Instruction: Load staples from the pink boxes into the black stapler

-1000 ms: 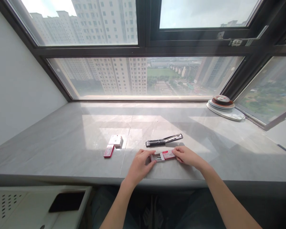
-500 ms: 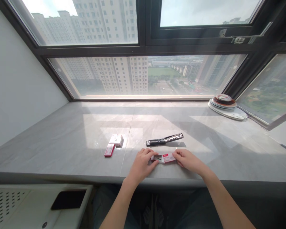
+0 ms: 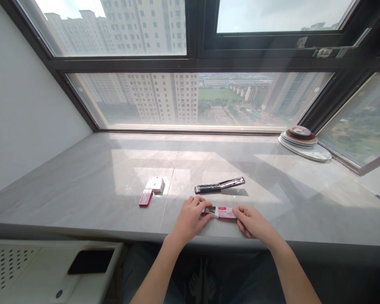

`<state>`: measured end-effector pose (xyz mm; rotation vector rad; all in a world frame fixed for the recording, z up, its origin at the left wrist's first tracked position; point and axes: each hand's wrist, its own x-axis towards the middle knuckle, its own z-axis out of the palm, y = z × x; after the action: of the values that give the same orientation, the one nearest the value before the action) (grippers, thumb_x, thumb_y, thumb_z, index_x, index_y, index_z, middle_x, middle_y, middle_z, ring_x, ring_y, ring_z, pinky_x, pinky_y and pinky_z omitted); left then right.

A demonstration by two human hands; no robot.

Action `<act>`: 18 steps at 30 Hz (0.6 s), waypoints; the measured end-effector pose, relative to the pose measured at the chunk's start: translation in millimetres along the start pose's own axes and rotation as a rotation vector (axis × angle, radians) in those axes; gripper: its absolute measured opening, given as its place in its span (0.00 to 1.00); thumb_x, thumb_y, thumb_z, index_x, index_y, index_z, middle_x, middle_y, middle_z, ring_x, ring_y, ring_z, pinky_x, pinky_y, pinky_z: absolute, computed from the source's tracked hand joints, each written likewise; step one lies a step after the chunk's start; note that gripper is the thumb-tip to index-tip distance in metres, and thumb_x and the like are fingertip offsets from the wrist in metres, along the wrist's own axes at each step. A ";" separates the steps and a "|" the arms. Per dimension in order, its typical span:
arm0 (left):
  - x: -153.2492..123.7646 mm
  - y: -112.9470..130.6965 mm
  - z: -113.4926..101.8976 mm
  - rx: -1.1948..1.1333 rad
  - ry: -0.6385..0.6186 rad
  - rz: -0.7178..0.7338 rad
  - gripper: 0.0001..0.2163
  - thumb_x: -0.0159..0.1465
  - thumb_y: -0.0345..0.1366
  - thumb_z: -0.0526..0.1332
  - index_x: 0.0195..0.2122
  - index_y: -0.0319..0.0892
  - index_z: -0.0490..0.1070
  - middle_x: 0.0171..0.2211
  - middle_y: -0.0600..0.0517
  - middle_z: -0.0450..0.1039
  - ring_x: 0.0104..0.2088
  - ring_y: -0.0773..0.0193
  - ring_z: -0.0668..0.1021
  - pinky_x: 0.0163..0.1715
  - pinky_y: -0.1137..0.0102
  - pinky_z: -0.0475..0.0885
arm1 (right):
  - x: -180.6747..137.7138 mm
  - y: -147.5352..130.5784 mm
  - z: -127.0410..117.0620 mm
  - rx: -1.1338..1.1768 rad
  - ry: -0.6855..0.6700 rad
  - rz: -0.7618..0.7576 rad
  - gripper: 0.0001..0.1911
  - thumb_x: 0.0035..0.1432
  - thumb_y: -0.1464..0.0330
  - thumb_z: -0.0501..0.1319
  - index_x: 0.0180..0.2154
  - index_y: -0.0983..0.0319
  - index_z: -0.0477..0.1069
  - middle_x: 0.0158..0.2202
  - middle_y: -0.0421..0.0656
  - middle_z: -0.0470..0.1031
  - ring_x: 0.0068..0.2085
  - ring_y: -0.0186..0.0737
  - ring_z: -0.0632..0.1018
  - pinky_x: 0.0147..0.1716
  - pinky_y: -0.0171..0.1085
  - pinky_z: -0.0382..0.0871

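Note:
A small red-and-white staple box (image 3: 226,212) is held low over the grey counter between my two hands, its inner tray (image 3: 211,210) partly slid out to the left. Something dark lies in the tray, too small to make out. Thumb and fingers of my left hand (image 3: 191,217) pinch the tray's left end. My right hand (image 3: 251,221) is closed on the right end of the box's outer sleeve. Just beyond my hands lies a black and silver stapler (image 3: 220,185), its arm swung open to the right.
To the left on the counter (image 3: 82,185), a white box (image 3: 155,184) touches a smaller red-and-white box (image 3: 145,197). Stacked plates or discs (image 3: 299,141) stand in the far right corner by the window. A dark phone-like slab (image 3: 91,261) rests on a white surface at lower left.
My right hand has shifted slightly right and down with the box's sleeve. The left hand keeps its pinch on the tray. The view has moved a little.

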<state>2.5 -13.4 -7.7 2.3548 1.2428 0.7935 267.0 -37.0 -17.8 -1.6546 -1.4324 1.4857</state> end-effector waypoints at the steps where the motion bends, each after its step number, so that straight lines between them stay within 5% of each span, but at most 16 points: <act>1: 0.2 0.3 0.1 0.002 -0.001 0.002 0.14 0.66 0.40 0.68 0.53 0.54 0.74 0.49 0.51 0.73 0.51 0.54 0.73 0.53 0.57 0.69 | 0.0 -0.2 0.8 0.021 -0.008 0.010 0.24 0.68 0.45 0.52 0.34 0.59 0.63 0.16 0.33 0.66 0.14 0.29 0.61 0.16 0.31 0.48; 18: 0.8 13.9 7.2 0.065 -0.039 0.011 0.14 0.68 0.41 0.65 0.54 0.54 0.72 0.50 0.49 0.68 0.53 0.53 0.72 0.54 0.57 0.68 | -9.6 5.7 4.5 -0.026 0.062 0.022 0.23 0.69 0.47 0.50 0.34 0.59 0.64 0.16 0.33 0.66 0.13 0.30 0.65 0.15 0.31 0.52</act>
<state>16.2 -20.7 -5.4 2.4189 1.2584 0.7174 266.4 -48.8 -20.2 -1.7224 -1.4104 1.4207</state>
